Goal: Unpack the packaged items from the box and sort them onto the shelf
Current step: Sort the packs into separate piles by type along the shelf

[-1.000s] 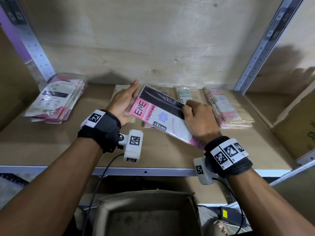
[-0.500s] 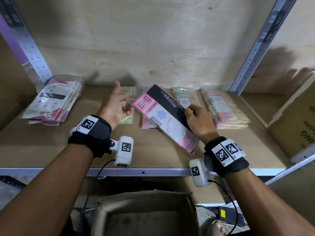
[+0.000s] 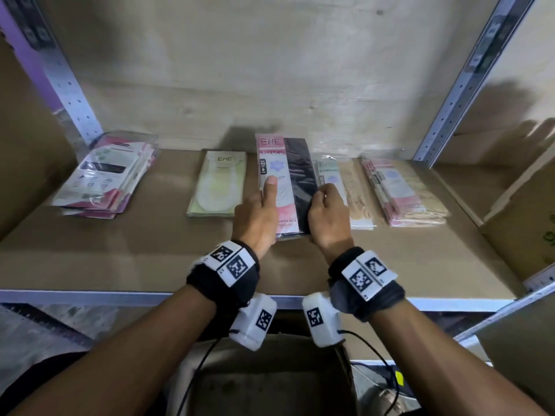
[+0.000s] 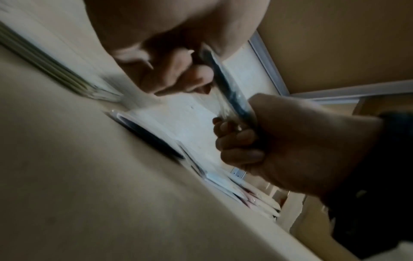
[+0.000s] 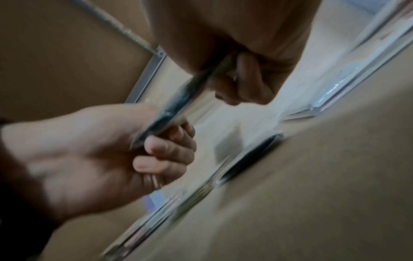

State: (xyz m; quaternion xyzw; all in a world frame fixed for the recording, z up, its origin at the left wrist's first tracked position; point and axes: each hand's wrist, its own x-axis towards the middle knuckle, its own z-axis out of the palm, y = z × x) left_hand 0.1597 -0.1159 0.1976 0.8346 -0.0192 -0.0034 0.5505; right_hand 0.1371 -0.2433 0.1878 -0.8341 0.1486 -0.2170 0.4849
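A pink and black ENE stocking packet (image 3: 285, 178) is held flat just above the cardboard-lined shelf (image 3: 144, 256), its long side pointing at the back wall. My left hand (image 3: 265, 205) grips its left near edge, thumb on top and fingers curled beneath. My right hand (image 3: 322, 202) grips the right near edge the same way. The left wrist view shows the packet (image 4: 225, 88) edge-on between both hands. Under it, a similar dark packet (image 4: 152, 137) lies on the shelf, also seen in the right wrist view (image 5: 250, 159).
On the shelf lie a pale green ENE packet (image 3: 217, 183), a slanted pile of packets (image 3: 105, 178) at the left, beige packets (image 3: 348, 193) and a pink stack (image 3: 402, 193) at the right. An open cardboard box (image 3: 270, 376) stands below the shelf edge. Another carton (image 3: 522, 226) sits far right.
My left hand has come back and taken the packet's left edge. The packet has turned from slanted to straight, and both hands now sit close together.
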